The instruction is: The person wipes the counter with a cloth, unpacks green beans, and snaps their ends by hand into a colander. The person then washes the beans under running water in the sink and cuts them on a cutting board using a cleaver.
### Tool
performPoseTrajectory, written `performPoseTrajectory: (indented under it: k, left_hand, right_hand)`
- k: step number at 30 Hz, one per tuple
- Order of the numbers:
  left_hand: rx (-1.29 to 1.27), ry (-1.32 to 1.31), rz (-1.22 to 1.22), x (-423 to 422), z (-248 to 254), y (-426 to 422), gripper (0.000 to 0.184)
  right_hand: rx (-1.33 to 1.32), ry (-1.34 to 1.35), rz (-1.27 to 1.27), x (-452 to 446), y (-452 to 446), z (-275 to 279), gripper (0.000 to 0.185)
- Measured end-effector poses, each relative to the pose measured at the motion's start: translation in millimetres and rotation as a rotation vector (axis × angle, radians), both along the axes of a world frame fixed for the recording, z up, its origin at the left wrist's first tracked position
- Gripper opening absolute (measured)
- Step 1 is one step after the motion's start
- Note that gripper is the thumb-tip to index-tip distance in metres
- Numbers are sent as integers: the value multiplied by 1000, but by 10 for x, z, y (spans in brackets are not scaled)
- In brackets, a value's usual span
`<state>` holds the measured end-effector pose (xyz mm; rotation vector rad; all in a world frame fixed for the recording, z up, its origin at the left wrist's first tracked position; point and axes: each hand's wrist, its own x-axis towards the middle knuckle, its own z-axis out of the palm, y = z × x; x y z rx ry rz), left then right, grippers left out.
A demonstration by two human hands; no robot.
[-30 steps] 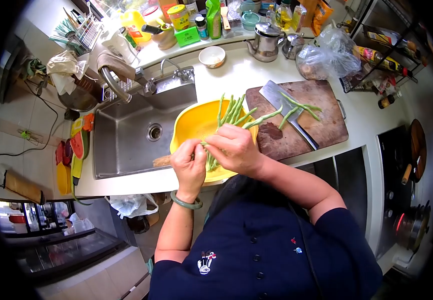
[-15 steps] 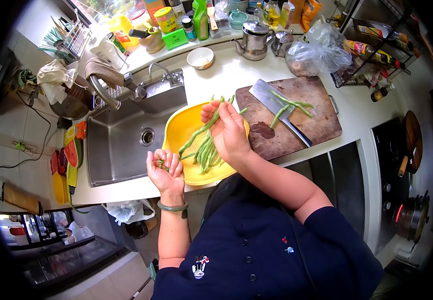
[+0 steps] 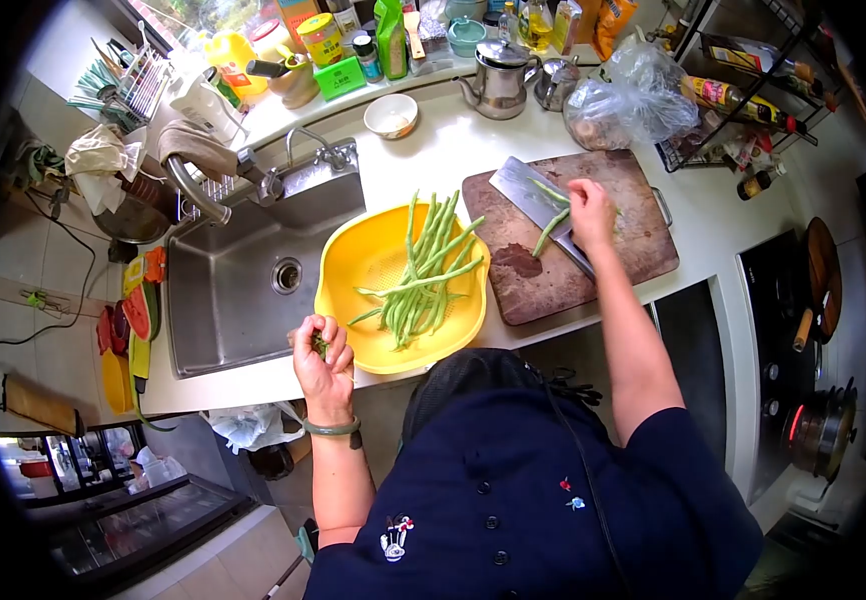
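Several long green beans lie in a yellow colander beside the sink. My left hand, with a bracelet on its wrist, is closed round small green bean scraps at the colander's left front edge. Over the wooden cutting board, my right hand has its fingers pinched at the green beans next to the cleaver. My right fingers partly cover the beans and the cleaver. One bean shows across the blade.
A steel sink lies left of the colander. Behind are a white bowl, a metal kettle and a plastic bag. Cut watermelon is at the left, a stove at the right.
My right hand has left the bean over the colander and moved right to the beans on the board. My left hand has moved slightly left and closed more tightly.
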<state>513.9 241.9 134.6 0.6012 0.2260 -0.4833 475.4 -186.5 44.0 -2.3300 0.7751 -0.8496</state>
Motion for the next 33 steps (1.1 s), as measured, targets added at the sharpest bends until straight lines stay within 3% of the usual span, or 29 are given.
performPoseTrajectory:
  k: [1, 2, 4, 5, 15, 18, 21, 22, 24, 25, 28, 33]
  left_hand:
    - [-1, 1, 1, -8, 1, -13, 20]
    - [-10, -3, -14, -13, 2, -27, 20]
    - [-19, -5, -30, -18, -2, -65, 20]
    - [-30, -10, -39, -18, -7, -83, 21]
    - [6, -41, -89, -45, 21, -162, 21]
    - [43, -39, -87, -62, 20, -183, 21]
    - [74, -40, -105, -81, 40, -241, 21]
    - [73, -40, -107, -83, 32, -262, 21]
    - [58, -54, -146, -85, 13, -305, 22]
    - [67, -57, -158, -92, 19, -335, 21]
    - [131, -67, -196, -118, 23, -411, 19]
    - [170, -97, -245, -166, 80, -515, 18]
  right_hand:
    - [-57, 206, 31, -108, -154, -16, 22]
    - [-58, 207, 31, -176, -250, -64, 22]
    - [-312, 269, 201, -277, -297, -64, 28]
    - [-265, 336, 222, -309, -301, -78, 32]
    - [-367, 441, 250, -284, -412, -108, 12]
    - [-191, 403, 180, -311, -418, 41, 15]
    - [225, 245, 201, -302, -483, 128, 21]
    - [225, 245, 199, -303, -446, 184, 21]
    - [1101, 9, 262, -304, -306, 356, 20]
    - [1276, -57, 377, -312, -241, 420, 19]
    - [1404, -134, 489, -252, 69, 513, 19]
    - [1368, -66, 533, -100, 663, 669, 13]
